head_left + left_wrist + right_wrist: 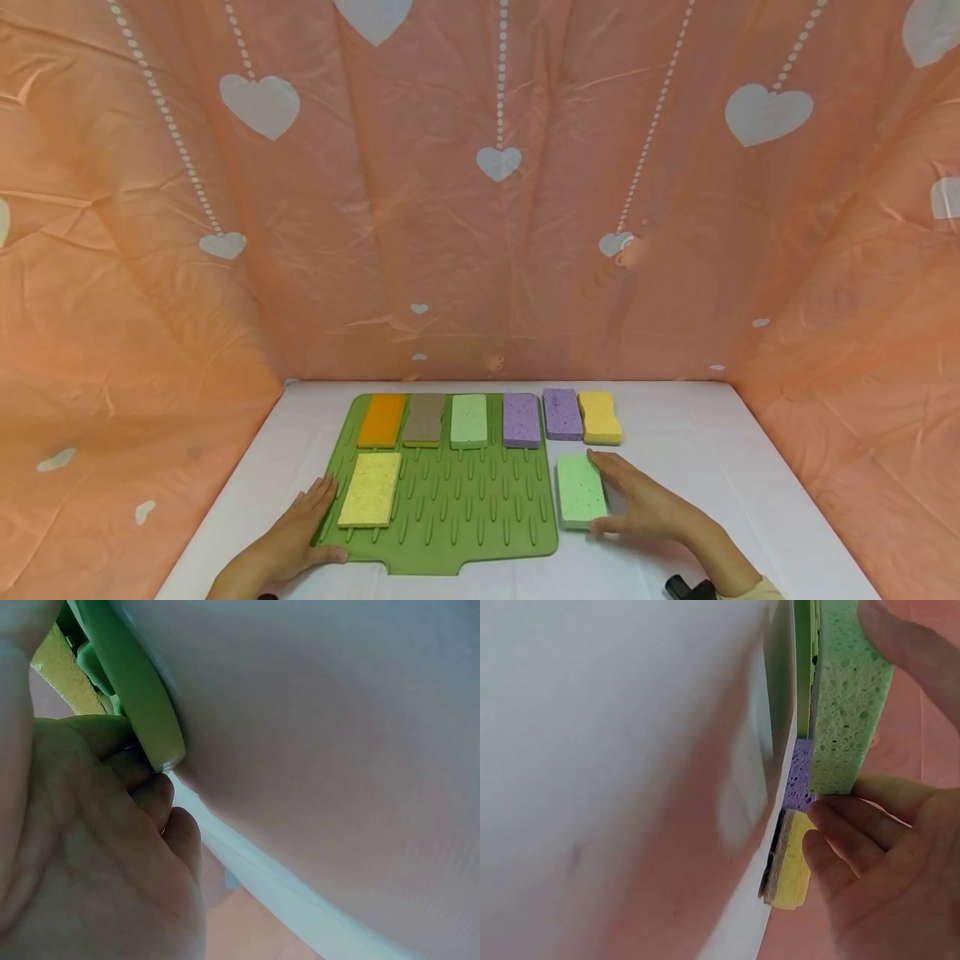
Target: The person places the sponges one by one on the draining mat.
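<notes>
A green sponge [581, 490] is just right of the mat; my right hand [643, 500] pinches it between thumb and fingers. The right wrist view shows the thumb on one end of this pale green sponge [847, 712] and a finger at the other end. My left hand [288, 533] rests along the left edge of a green ribbed mat [480, 533], its fingers fairly straight and touching the rim. Next to that hand, a yellow sponge [371, 490] lies on the mat. In the left wrist view the fingertips partly pass behind the mat's edge [146, 697].
Along the mat's back lie an orange sponge [382, 421], a brown-grey one [424, 419], a light green one [469, 421] and a purple one [521, 420]. Right of the mat are another purple sponge [562, 414] and a yellow one [600, 417]. An orange curtain surrounds the white table [690, 450].
</notes>
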Demonstrator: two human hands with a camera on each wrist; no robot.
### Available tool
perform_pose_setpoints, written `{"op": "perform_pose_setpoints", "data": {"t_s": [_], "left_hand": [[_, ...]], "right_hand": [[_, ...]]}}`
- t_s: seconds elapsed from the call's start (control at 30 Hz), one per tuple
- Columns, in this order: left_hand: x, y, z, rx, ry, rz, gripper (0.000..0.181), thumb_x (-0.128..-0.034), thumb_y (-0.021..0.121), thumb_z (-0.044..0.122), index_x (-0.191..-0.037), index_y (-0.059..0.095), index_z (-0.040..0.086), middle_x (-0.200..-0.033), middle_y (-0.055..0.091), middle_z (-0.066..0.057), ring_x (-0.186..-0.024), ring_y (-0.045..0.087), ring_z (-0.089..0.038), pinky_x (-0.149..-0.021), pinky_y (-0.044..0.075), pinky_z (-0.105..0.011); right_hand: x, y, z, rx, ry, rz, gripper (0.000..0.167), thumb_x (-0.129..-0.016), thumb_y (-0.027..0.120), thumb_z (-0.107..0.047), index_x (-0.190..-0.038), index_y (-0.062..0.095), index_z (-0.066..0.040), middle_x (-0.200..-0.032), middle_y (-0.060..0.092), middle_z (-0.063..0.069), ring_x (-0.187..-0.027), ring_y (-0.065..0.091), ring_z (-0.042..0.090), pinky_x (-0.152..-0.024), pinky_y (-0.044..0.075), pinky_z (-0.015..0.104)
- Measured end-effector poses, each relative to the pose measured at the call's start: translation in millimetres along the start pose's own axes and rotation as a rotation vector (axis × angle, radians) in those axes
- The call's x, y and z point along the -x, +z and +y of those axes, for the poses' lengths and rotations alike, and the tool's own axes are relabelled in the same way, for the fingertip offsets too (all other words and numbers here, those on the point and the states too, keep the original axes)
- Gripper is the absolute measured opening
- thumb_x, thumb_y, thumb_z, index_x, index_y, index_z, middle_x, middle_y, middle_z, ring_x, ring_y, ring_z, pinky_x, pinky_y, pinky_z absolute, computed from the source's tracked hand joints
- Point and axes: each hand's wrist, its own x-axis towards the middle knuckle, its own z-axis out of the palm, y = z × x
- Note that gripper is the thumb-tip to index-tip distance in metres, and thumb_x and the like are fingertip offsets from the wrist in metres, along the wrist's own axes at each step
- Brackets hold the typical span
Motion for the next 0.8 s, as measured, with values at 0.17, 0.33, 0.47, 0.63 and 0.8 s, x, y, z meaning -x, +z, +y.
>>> {"op": "perform_pose_setpoints", "data": {"t_s": [0.17, 0.33, 0.47, 0.63, 0.8], "left_hand": [[0.2, 5.8, -12.9, 0.019, 0.063, 0.042, 0.118, -0.0830, 0.088, 0.046, -0.159, 0.027, -0.020, -0.166, 0.018, -0.044, -0.160, 0.008, -0.051, -0.103, -0.017, 0.003], [-1.9, 14.9, -29.7, 0.008, 0.088, 0.089, 0.121, -0.0829, 0.083, 0.058, -0.159, 0.028, -0.017, -0.167, 0.020, -0.042, -0.159, -0.008, -0.005, -0.106, -0.015, 0.004], [-4.5, 16.4, -34.4, 0.018, 0.049, 0.081, 0.124, -0.0804, 0.085, 0.060, -0.161, 0.028, -0.015, -0.170, 0.018, -0.038, -0.163, 0.007, -0.042, -0.105, -0.015, 0.005], [-3.7, 16.3, -33.2, 0.031, 0.057, 0.076, 0.124, -0.0818, 0.083, 0.061, -0.162, 0.026, -0.014, -0.170, 0.017, -0.038, -0.162, -0.009, -0.012, -0.105, -0.016, 0.003], [-1.7, 16.9, -30.9, 0.031, 0.094, 0.090, 0.121, -0.0838, 0.081, 0.061, -0.162, 0.027, -0.015, -0.168, 0.018, -0.042, -0.141, -0.018, 0.024, -0.108, -0.018, -0.001]], "right_hand": [[-5.8, 4, -4, -0.008, -0.030, 0.020, 0.109, -0.084, 0.090, -0.052, -0.160, 0.041, 0.009, -0.161, 0.045, 0.031, -0.148, 0.043, 0.054, -0.117, 0.035, 0.071], [-14.7, 11, -8, -0.019, -0.054, 0.019, 0.110, -0.085, 0.089, -0.054, -0.159, 0.040, 0.010, -0.162, 0.044, 0.031, -0.149, 0.041, 0.054, -0.118, 0.034, 0.071], [-22.5, 18, -14, -0.035, -0.062, 0.013, 0.111, -0.085, 0.088, -0.055, -0.160, 0.039, 0.011, -0.163, 0.043, 0.031, -0.150, 0.040, 0.053, -0.118, 0.034, 0.070], [-31.2, 25, -21, -0.030, -0.080, 0.024, 0.110, -0.085, 0.090, -0.053, -0.159, 0.039, 0.011, -0.161, 0.045, 0.031, -0.148, 0.044, 0.052, -0.117, 0.038, 0.069], [-39.4, 34, -27, -0.049, -0.077, 0.030, 0.111, -0.083, 0.091, -0.051, -0.160, 0.039, 0.010, -0.160, 0.046, 0.030, -0.147, 0.045, 0.050, -0.118, 0.039, 0.068]]}}
